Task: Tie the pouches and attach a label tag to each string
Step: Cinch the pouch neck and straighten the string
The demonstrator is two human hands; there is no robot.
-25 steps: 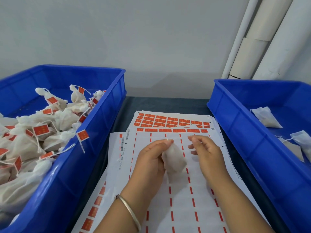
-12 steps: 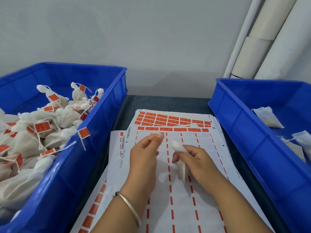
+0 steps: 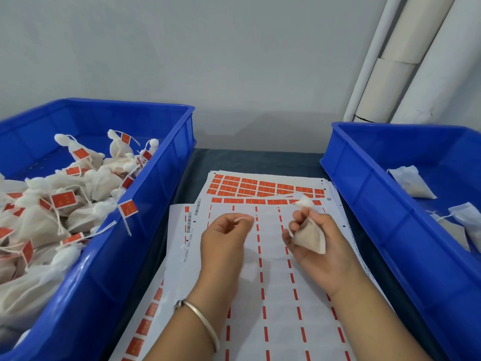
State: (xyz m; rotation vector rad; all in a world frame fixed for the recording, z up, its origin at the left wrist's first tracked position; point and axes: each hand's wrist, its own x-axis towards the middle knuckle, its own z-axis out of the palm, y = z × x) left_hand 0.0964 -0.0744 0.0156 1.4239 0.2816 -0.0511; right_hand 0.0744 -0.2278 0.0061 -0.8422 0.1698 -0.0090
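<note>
My right hand [image 3: 321,238] grips a small white pouch [image 3: 309,237] by its gathered neck, over the label sheets. My left hand [image 3: 225,238] is a short way to the left, its thumb and forefinger pinched together on what looks like the thin white string; the string itself is barely visible. Under both hands lie sheets of orange label stickers [image 3: 263,187], the top sheet mostly peeled. Tied pouches with orange tags [image 3: 63,200] fill the left blue bin [image 3: 161,175]. Untied pouches [image 3: 411,182] lie in the right blue bin [image 3: 364,194].
The bins flank the sheets closely on a dark table [image 3: 250,160]. A grey wall rises behind, with white pipes [image 3: 390,74] at the back right. A metal bangle [image 3: 200,319] circles my left wrist.
The pouch passed from my left hand to my right. My hands then drew apart, the left one pulling leftward with its fingertips pinched.
</note>
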